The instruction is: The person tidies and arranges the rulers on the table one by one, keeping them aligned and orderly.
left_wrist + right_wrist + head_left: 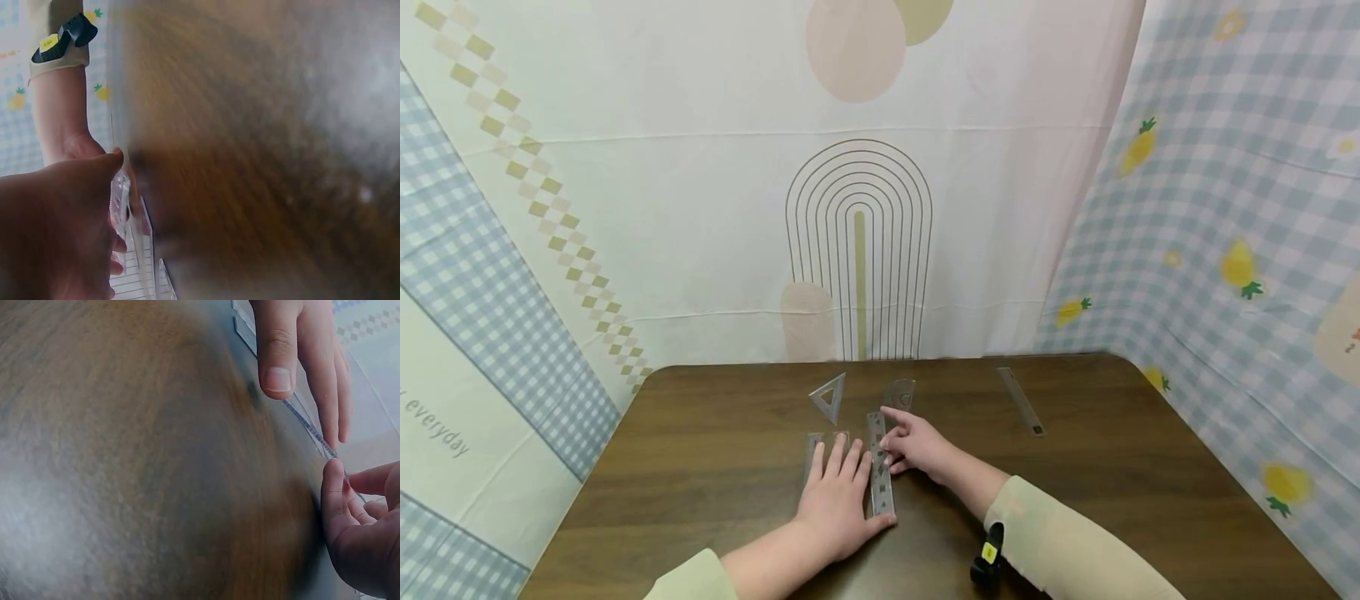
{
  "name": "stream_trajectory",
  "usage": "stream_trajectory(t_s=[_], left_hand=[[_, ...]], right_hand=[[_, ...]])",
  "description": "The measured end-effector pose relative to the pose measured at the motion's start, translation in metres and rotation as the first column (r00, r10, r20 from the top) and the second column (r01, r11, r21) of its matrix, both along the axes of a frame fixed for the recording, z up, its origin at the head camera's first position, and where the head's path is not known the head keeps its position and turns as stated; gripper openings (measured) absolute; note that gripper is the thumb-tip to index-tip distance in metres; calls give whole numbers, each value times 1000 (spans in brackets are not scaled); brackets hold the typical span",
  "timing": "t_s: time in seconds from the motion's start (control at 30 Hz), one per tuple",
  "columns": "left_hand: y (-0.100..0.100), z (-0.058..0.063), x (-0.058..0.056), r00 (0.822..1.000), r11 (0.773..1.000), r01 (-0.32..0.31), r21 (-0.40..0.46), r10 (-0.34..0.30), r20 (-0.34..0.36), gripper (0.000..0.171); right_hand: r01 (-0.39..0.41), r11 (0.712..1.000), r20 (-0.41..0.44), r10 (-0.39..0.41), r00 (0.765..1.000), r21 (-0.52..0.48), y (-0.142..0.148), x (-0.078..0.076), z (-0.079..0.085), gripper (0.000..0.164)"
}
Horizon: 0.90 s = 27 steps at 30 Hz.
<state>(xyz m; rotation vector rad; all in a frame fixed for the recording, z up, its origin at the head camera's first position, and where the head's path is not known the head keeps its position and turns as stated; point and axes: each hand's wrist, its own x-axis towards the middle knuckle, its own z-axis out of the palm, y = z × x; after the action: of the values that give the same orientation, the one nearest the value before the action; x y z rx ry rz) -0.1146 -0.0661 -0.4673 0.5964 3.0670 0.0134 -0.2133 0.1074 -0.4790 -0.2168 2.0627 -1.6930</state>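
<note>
A clear stencil ruler with cut-out shapes (882,483) lies lengthwise on the brown table between the two hands. My left hand (835,508) rests flat with its fingers spread, the thumb at the ruler's near end. Another clear straight-edged piece (812,454) lies partly hidden under the left fingers. From the right, my right hand (921,450) pinches the stencil ruler's right edge, its index finger stretched toward the far end. In the right wrist view, the right thumb (334,487) and curled fingers meet at the ruler's thin edge.
Beyond the hands lie a clear triangular set square (829,398) and a clear protractor (901,393). A narrow clear ruler (1021,402) lies slanted toward the back right. The table (700,433) meets a patterned cloth backdrop (715,250). A black strap (988,554) sits on the right sleeve.
</note>
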Motion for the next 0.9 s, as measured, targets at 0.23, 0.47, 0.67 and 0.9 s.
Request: stream_trajectory(t_s=[0.23, 0.47, 0.67, 0.9], left_hand=[[-2, -2, 5, 1000, 1000, -6, 10, 6, 10, 98], [-5, 0, 10, 999, 999, -17, 28, 16, 30, 98], [-5, 0, 11, 999, 999, -17, 29, 16, 43, 97], [-7, -1, 9, 999, 1000, -11, 17, 10, 48, 97]], right_hand=[[-12, 999, -27, 14, 1000, 45, -7, 5, 1, 63], [-31, 996, -44, 34, 998, 82, -11, 10, 4, 64], [-37, 989, -63, 46, 997, 145, -12, 9, 5, 63], [-36, 971, -95, 60, 994, 236, -14, 9, 10, 61]])
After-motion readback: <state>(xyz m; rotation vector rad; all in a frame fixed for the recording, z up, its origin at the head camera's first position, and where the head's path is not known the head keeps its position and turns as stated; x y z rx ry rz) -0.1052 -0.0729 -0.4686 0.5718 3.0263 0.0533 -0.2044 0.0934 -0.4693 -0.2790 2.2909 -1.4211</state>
